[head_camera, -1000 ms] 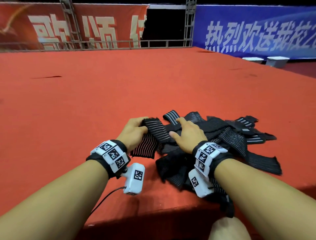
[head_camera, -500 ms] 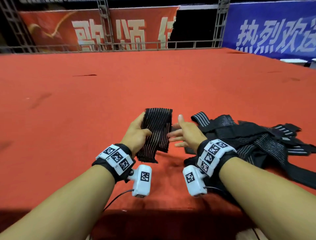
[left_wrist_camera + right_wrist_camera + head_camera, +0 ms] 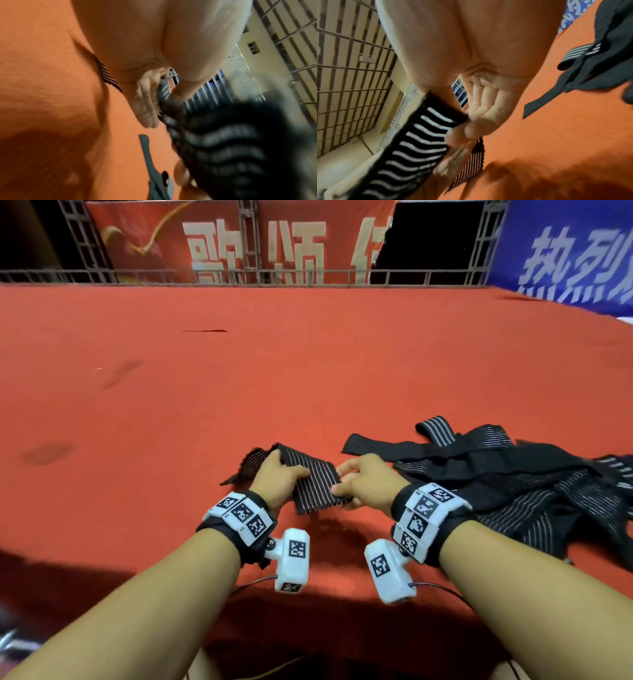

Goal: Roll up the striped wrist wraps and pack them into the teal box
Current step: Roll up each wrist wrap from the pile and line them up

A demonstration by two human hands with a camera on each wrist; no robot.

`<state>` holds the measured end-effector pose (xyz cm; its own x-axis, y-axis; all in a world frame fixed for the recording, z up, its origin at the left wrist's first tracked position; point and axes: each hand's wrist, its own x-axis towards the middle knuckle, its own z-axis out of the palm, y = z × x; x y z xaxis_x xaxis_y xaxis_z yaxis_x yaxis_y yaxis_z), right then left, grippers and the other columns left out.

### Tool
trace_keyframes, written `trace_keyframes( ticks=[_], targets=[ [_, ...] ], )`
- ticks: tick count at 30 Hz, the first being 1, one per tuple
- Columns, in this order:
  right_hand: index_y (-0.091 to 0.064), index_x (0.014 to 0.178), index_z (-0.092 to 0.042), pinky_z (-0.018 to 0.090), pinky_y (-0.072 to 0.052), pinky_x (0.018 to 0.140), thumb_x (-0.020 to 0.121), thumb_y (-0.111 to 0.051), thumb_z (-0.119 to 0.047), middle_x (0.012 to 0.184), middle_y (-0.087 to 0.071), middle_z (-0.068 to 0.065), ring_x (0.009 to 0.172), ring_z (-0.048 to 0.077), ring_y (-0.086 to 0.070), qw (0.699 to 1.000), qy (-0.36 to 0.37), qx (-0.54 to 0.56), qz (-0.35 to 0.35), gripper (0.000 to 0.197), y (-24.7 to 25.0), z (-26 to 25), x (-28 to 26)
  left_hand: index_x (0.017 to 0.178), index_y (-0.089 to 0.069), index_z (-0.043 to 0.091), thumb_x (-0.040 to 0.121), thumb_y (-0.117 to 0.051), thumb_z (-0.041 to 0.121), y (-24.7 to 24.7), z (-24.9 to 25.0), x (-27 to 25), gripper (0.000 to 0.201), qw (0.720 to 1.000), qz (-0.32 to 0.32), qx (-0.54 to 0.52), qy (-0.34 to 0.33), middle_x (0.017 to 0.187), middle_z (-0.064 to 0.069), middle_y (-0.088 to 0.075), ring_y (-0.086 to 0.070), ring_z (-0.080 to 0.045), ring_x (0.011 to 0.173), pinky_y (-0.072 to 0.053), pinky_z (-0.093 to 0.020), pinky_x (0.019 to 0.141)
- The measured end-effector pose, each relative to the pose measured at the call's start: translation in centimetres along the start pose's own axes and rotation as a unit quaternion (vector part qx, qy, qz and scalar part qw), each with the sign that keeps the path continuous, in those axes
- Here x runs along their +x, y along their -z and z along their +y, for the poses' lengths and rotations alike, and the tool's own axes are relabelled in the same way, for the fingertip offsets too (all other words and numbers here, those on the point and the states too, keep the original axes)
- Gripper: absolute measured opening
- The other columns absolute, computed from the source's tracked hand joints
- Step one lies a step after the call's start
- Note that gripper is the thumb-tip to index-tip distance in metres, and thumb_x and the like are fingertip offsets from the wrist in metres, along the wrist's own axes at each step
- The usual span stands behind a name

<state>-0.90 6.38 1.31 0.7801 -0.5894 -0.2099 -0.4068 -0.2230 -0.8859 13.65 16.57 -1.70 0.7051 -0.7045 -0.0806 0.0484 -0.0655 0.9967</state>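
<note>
Gripping one striped wrist wrap (image 3: 313, 482), both hands (image 3: 323, 481) hold it above the red mat (image 3: 308, 378).

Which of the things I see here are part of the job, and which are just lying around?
Part of the job:
- striped wrap, held by left hand and right hand
- pile of wraps waiting to be rolled

Just there:
- red carpet
- red banner
- blue banner
- metal railing

The teal box isn't in view.

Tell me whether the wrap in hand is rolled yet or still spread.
Spread, not rolled: the wrap lies as a flat striped panel between the left hand and right hand, one end trailing behind the left.
</note>
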Motion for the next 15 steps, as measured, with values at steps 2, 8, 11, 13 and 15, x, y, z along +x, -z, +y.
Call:
trace_keyframes(
  ticks=[2, 8, 11, 13, 15],
  targets=[
    [-0.062, 0.089, -0.012, 0.048, -0.053, 0.072, 0.083, -0.075, 0.0, 0.077, -0.059, 0.02, 0.072, 0.029, -0.055, 0.999, -0.027, -0.032, -0.032, 0.018, -0.5, 1.3, -0.4, 0.089, -0.061, 0.005, 0.083, -0.069, 0.003, 0.8, -2.6, 0.1, 0.01, 0.998, 0.039, 0.029, 0.041, 0.087, -0.017, -0.064, -0.065, -0.029, 0.082, -0.056, -0.051, 0.075],
    [-0.067, 0.098, -0.007, 0.031, -0.048, 0.059, 0.082, -0.076, 0.001, 0.078, -0.065, 0.018, 0.062, 0.025, -0.06, 0.983, -0.044, -0.109, -0.138, 0.02, -1.3, 3.5, -2.8, 0.101, -0.066, -0.006, 0.054, -0.083, 0.034, 3.0, -8.1, 0.7, 0.064, 0.985, 0.12, 0.048, 0.115, 0.094, -0.019, -0.074, -0.072, -0.034, 0.085, -0.061, -0.049, 0.08],
    [-0.062, 0.097, -0.004, 0.025, -0.053, 0.049, 0.084, -0.071, 0.01, 0.071, -0.068, 0.013, 0.048, 0.015, -0.063, 0.976, -0.065, -0.108, -0.177, 0.022, -1.6, 4.2, -4.4, 0.131, -0.043, -0.009, 0.055, -0.086, 0.038, 3.1, -7.5, -0.7, 0.1, 0.978, 0.137, 0.106, 0.115, 0.117, -0.016, -0.067, -0.068, -0.031, 0.098, -0.057, -0.042, 0.083],
    [-0.055, 0.094, -0.006, 0.024, -0.052, 0.047, 0.085, -0.069, 0.011, 0.059, -0.066, 0.003, 0.046, 0.014, -0.063, 0.969, -0.085, -0.119, -0.198, 0.024, -1.7, 4.8, -5.5, 0.131, -0.038, -0.005, 0.078, -0.083, 0.024, 3.0, -6.8, -1.9, 0.076, 0.968, 0.151, 0.158, 0.127, 0.116, -0.015, -0.062, -0.063, -0.032, 0.101, -0.05, -0.038, 0.08],
    [-0.05, 0.092, -0.009, 0.024, -0.052, 0.047, 0.086, -0.071, 0.008, 0.057, -0.063, 0.002, 0.045, 0.014, -0.063, 0.959, -0.096, -0.153, -0.217, 0.027, -1.8, 5.3, -6.5, 0.127, -0.045, -0.006, 0.082, -0.081, 0.019, 3.1, -7.1, -2.1, 0.063, 0.965, 0.146, 0.181, 0.123, 0.112, -0.014, -0.066, -0.064, -0.031, 0.098, -0.05, -0.038, 0.078]
  ],
)
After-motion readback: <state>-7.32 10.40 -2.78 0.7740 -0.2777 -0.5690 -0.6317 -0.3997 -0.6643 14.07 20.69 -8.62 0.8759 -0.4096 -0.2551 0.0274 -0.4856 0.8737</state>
